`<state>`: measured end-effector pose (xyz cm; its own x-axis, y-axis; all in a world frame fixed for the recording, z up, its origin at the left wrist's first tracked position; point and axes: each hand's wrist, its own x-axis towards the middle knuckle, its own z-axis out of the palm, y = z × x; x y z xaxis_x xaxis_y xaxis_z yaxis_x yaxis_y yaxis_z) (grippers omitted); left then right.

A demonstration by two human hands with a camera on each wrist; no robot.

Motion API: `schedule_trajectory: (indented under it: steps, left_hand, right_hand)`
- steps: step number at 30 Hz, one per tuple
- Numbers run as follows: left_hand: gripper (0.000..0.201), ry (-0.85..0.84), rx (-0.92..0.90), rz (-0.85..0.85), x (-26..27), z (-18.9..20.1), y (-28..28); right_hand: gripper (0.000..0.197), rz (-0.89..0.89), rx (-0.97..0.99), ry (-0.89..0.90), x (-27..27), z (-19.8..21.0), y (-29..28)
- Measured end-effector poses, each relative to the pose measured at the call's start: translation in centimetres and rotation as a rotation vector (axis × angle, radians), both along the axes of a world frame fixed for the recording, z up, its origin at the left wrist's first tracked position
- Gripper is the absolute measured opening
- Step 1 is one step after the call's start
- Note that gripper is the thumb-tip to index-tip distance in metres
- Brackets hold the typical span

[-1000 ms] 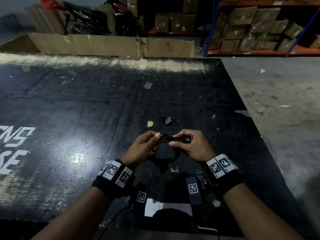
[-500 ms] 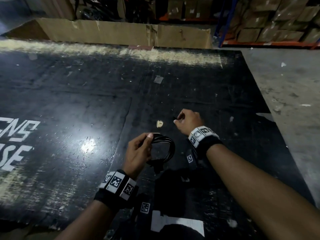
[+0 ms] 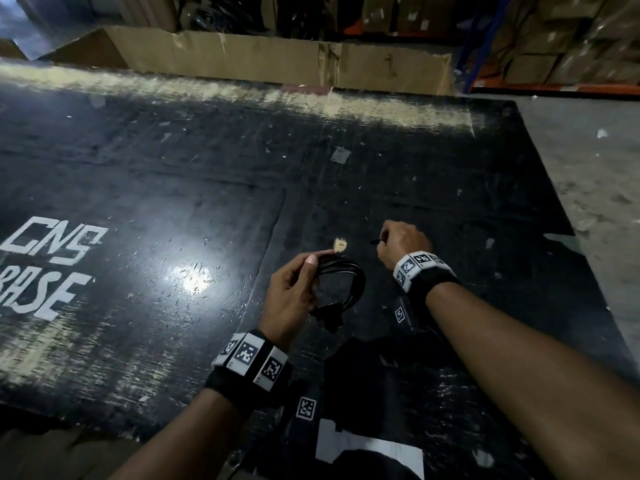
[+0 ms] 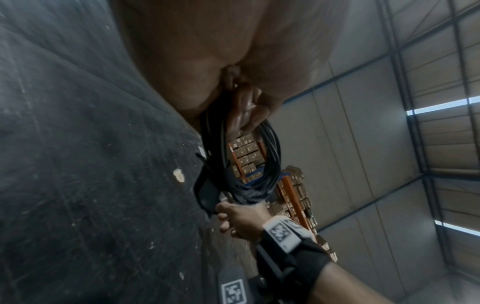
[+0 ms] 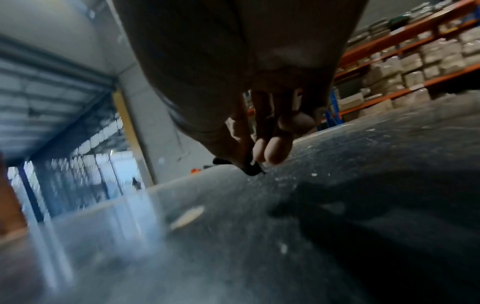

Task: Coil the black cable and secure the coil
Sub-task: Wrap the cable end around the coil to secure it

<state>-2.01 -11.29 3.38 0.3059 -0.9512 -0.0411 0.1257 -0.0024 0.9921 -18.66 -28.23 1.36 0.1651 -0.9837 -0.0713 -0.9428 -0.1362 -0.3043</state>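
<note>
The black cable is wound into a small coil of several loops, held above the black table by my left hand. Thumb and fingers pinch its left side. Its plug end hangs below. In the left wrist view the coil dangles from my fingers. My right hand is farther out, apart from the coil, with its fingertips down on the table. They pinch a small black piece, whose tip pokes out left of the hand.
A tan chip lies on the table between my hands. A cardboard wall lines the far edge, with shelves of boxes behind it. The table's right edge drops to concrete floor. White paper lies near me.
My right hand let go of the coil and reached forward to the small black piece on the table. My left hand kept hold of the coil alone.
</note>
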Motion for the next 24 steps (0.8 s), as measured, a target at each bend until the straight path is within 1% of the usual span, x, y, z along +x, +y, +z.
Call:
schedule_trajectory:
  steps: [2, 4, 7, 9, 11, 14, 16, 19, 24]
  left_hand:
    - [0.03, 0.003, -0.006, 0.007, 0.0, -0.1, 0.0]
    - [0.029, 0.009, -0.014, 0.011, -0.1, 0.0, 0.0]
    - [0.029, 0.023, -0.018, 0.027, -0.6, 0.5, 0.0]
    - [0.029, 0.02, -0.022, 0.059, -0.9, 0.9, 0.0]
    - [0.028, 0.016, -0.046, 0.082, -1.3, 1.4, -0.1]
    - [0.029, 0.035, -0.084, 0.078, -2.1, 2.2, 0.0]
    - [0.028, 0.025, -0.112, 0.066, -2.8, 2.9, 0.1]
    - [0.026, -0.015, -0.168, 0.05, -3.8, 3.9, 0.5]
    - [0.024, -0.022, -0.209, -0.006, -5.3, 4.8, 1.6]
  right_hand:
    - [0.009, -0.006, -0.065, -0.151, -1.3, 0.7, 0.9]
    - [0.005, -0.019, -0.161, -0.361, -2.7, 1.9, 2.6]
    - [0.011, 0.002, -0.282, -0.618, -4.5, 4.7, 7.1]
    - [0.013, 0.064, -0.271, -0.787, -5.2, 6.5, 10.7]
    - [0.017, 0.134, -0.215, -0.931, -5.6, 7.6, 14.1]
    - [0.016, 0.193, -0.152, -0.999, -5.2, 7.6, 17.5]
    - [0.013, 0.201, -0.172, -0.999, -4.5, 7.0, 18.6]
    - [0.015, 0.163, -0.235, -1.028, -3.7, 6.4, 19.0]
    - [0.017, 0.067, -0.31, -1.047, -3.2, 7.2, 19.2]
